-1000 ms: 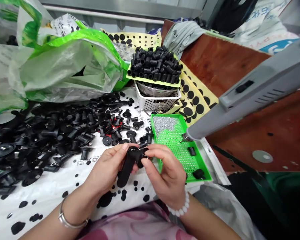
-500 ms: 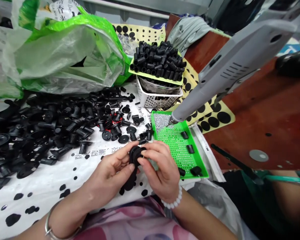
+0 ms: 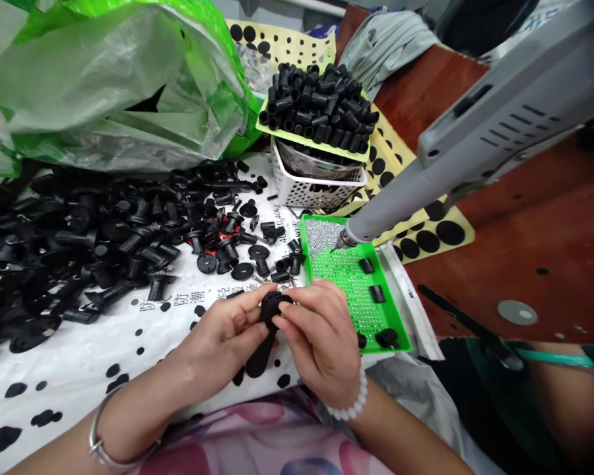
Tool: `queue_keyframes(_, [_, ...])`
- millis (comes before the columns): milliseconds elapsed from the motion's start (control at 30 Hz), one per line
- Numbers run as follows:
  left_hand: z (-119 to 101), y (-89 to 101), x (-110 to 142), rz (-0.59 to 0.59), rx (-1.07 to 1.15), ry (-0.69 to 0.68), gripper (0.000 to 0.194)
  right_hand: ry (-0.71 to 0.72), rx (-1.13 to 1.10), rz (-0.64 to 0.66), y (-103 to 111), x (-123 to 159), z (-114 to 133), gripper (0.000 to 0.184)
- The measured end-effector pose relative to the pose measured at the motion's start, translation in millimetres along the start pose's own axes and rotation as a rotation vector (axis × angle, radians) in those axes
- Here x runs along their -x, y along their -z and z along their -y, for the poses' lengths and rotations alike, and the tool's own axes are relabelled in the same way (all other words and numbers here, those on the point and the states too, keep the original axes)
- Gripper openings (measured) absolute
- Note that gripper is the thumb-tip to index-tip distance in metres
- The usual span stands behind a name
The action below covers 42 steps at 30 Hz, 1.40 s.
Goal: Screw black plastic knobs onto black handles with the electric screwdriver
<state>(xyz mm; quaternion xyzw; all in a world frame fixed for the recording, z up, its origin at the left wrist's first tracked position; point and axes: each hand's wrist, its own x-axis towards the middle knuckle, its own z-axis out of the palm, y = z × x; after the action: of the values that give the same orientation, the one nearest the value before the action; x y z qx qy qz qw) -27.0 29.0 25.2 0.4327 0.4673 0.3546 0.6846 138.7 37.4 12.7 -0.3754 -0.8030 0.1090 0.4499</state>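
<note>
A black plastic part with a long flat arm and a round end [image 3: 260,355] is held between my two hands, above the white sheet. My left hand [image 3: 228,336] grips it from the left, thumb and fingers closed around the round end. The fingertips of my right hand [image 3: 321,336] pinch at that same round end from the right, partly covering it. Right of my hands lies a green perforated tray [image 3: 404,330] with small silver screws [image 3: 321,236] at its far end and several black cylinders [image 3: 377,293]. A grey electric screwdriver [image 3: 391,211] hangs with its tip over the tray.
Many loose black parts [image 3: 129,231] are heaped at the left. Behind the tray, black tubes [image 3: 321,105] fill a yellow-green tray above a white basket [image 3: 297,188]. A green plastic bag [image 3: 129,105] stands at back left. Sheets of black round stickers [image 3: 426,241] lie at the right.
The right fingers and the round end have come closer together, and the black part has turned in my hands. The screwdriver's tip swung away over the screws. The camera view shifted.
</note>
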Motion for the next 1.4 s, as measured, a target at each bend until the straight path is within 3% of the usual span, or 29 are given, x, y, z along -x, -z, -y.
queue_keyframes(133, [3.6,-0.3,2.6,-0.049,-0.087,-0.085,0.057,-0.179,-0.184,-0.084,-3.4,-2.5,-0.2,0.015])
queue_keyframes(267, [1.4,-4.4,2.8,-0.056,0.075,-0.111,0.055,-0.156,-0.155,-0.136,-6.8,-5.1,2.8,0.020])
queue_keyframes(367, [-0.4,-4.6,0.9,-0.035,0.194,-0.074,0.060,-0.235,-0.244,-0.192,-9.6,-4.8,3.8,0.017])
queue_keyframes(567, [1.9,1.3,0.2,0.103,0.364,-0.020,0.056,-0.321,-0.295,-0.300,-13.5,1.7,5.5,0.017])
queue_keyframes(767, [2.4,-5.1,-3.7,0.047,0.386,-0.103,0.055,-0.417,-0.394,-0.402,-20.1,1.3,10.5,0.013])
queue_keyframes(967, [2.9,-7.7,-4.4,-0.003,0.314,-0.142,0.062,-0.402,-0.380,-0.359,-25.6,-0.9,8.8,0.016])
queue_keyframes(1133, [3.3,-3.1,-5.2,0.022,0.333,-0.073,0.061,-0.365,-0.360,-0.306,-22.1,-0.9,5.7,0.015])
queue_keyframes(1400, [5.4,-3.5,-3.7,0.012,0.368,-0.033,0.068,-0.170,-0.193,-0.273,-16.7,0.8,0.0,0.018])
